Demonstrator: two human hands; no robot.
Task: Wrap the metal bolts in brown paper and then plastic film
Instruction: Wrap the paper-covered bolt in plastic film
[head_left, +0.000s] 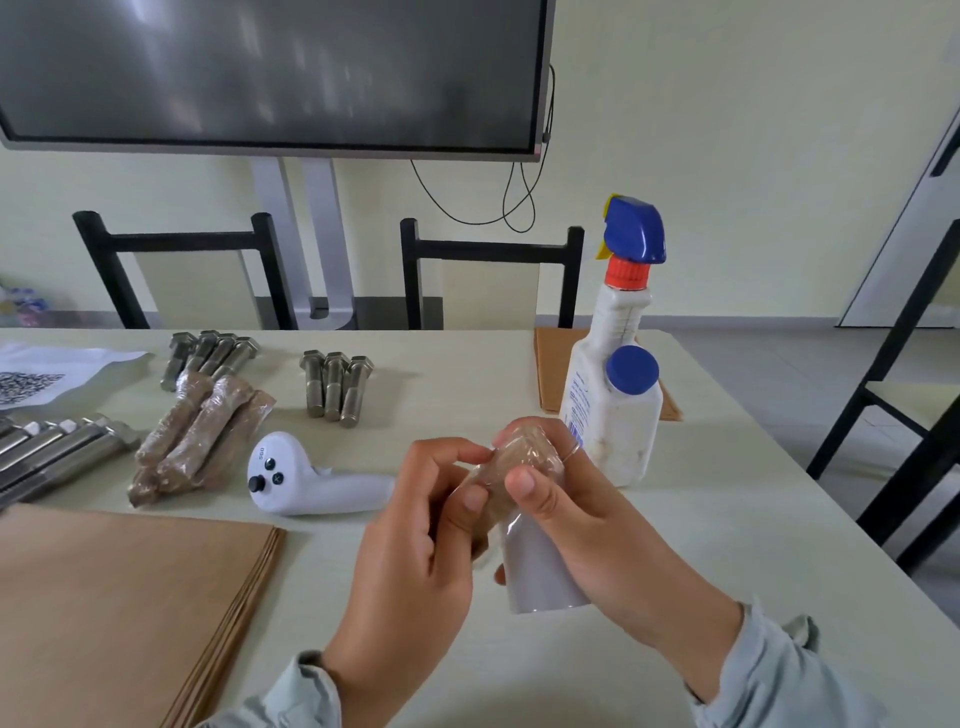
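Both hands hold a paper-wrapped bolt covered in clear plastic film above the table's middle. My left hand pinches the film at its side, and my right hand grips the bundle with thumb in front. A white roll of film hangs just below the bundle, under my right hand. Three finished wrapped bolts lie at the left. Bare bolts lie in groups: three at the centre back, several behind the wrapped ones, several at the far left. A stack of brown paper sheets lies at the front left.
A white spray bottle with a blue trigger stands right behind my hands, on another brown sheet. A white hand controller lies left of my hands. A printed sheet sits at the far left. Black chairs stand behind and right of the table.
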